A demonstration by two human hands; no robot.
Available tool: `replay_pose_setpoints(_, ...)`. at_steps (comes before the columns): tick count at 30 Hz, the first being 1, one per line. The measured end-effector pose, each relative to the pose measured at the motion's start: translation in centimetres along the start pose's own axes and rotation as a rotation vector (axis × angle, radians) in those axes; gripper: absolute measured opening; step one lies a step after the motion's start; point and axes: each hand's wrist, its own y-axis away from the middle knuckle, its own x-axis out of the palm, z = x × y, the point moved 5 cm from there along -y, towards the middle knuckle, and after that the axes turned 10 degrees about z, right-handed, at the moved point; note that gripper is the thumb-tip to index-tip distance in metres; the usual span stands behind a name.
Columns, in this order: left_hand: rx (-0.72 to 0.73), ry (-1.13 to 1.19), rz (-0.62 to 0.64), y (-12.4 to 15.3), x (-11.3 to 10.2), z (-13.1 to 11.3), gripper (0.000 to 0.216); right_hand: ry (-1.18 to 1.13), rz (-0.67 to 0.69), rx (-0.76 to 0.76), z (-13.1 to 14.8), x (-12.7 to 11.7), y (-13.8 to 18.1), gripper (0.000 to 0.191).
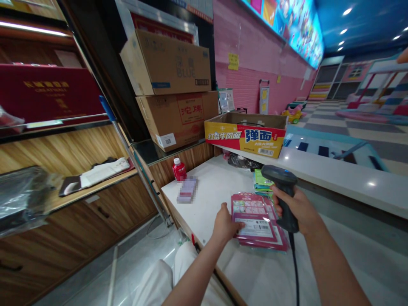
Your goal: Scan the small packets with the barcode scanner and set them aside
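My right hand (298,208) is closed round the grip of a dark handheld barcode scanner (282,187), its head tilted down over a stack of pink flat packets (259,223) on the white counter (210,195). A black cable hangs from the scanner's grip. My left hand (225,225) rests on the left edge of the top pink packet, with the thumb pressed on it near its white barcode label. Green packets (262,182) lie just behind the pink stack, partly hidden by the scanner.
An open yellow-and-red cardboard box (247,134) sits on the raised counter ledge. A red-capped bottle (179,169) stands at the counter's far left. Stacked brown cartons (172,85) sit above wooden shelves on the left. A leaning pole (134,157) crosses in front.
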Motion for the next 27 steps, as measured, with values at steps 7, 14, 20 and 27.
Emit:
replay_pose_setpoints(7,-0.017,0.77,0.266,-0.7,-1.0,1.8,0.037,0.034,0.024,0.035,-0.4,0.9,0.2,0.041)
replay_pose_setpoints(14,0.256,0.968,-0.27,-2.5,-6.6,3.9,0.04,0.154,0.142,0.088,-2.7,4.0,-0.1,0.036)
replay_pose_setpoints(20,0.287,0.951,-0.455,-3.9,-9.0,6.2,0.036,0.267,0.245,0.161,-6.1,6.5,-0.2,0.032)
replay_pose_setpoints(27,0.292,0.935,-0.476,-4.7,-9.9,7.3,0.032,0.264,0.252,0.21,-7.1,6.7,-0.4,0.032)
